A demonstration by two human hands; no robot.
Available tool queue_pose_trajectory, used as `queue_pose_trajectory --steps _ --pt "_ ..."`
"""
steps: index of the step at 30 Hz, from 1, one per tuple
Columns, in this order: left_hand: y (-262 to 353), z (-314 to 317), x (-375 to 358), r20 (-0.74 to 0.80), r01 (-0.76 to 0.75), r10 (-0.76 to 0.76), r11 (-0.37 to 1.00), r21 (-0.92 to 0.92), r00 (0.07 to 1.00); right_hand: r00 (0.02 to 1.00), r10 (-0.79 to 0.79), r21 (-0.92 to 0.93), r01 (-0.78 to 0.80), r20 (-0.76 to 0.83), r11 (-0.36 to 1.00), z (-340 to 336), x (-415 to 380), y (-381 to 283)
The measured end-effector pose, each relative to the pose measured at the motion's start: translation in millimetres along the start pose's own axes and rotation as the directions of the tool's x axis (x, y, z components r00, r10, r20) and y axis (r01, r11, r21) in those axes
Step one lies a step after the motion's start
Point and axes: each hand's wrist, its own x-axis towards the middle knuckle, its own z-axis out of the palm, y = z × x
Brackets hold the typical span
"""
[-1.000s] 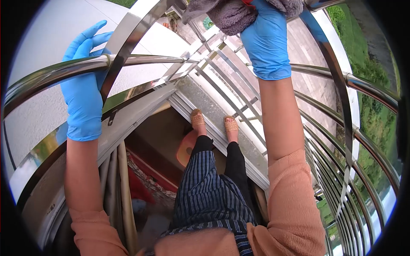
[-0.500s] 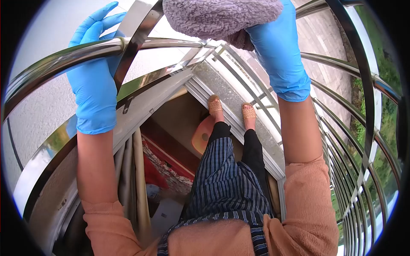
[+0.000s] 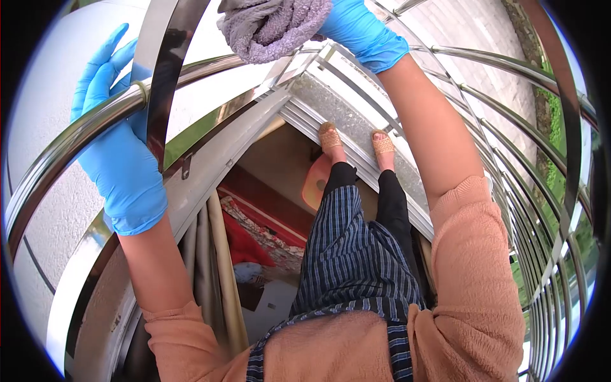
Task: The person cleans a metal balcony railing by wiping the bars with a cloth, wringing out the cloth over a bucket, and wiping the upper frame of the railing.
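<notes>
My right hand (image 3: 363, 32), in a blue glove, grips a bunched, fluffy grey-purple cloth (image 3: 277, 28) at the top of the view. Part of its fingers lies out of frame or behind the cloth. On the left, my left hand (image 3: 121, 153), also blue-gloved, rests against a curved shiny metal rail (image 3: 38, 169). The rail crosses in front of this hand, and its fingers stretch upward past it, apart and holding nothing. An upright flat metal bar (image 3: 170, 70) stands just to the right of those fingers.
My feet in woven sandals (image 3: 384, 142) stand on a narrow stone ledge (image 3: 337, 105) by a window track. Metal bars (image 3: 509, 137) curve along the right, with paving and grass beyond. Inside, below, are an orange stool (image 3: 314, 184) and curtains (image 3: 224, 274).
My right hand and the cloth have moved left, toward the rail and upright bar. My left hand has shifted left and slightly down along the rail, and the view has tilted.
</notes>
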Motion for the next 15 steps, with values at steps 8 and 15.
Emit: queue_pose_trajectory --steps 8,15 --pt "-4.9 -5.0 4.0 -0.008 -0.041 0.041 0.999 0.012 0.999 0.851 0.521 0.616 -0.377 -0.064 0.691 17.2 -42.0 62.6" --pt "-6.8 -8.4 0.4 -0.017 -0.080 0.081 0.995 0.064 0.997 0.683 0.619 0.279 -0.553 -0.387 0.785 17.2 -61.5 105.0"
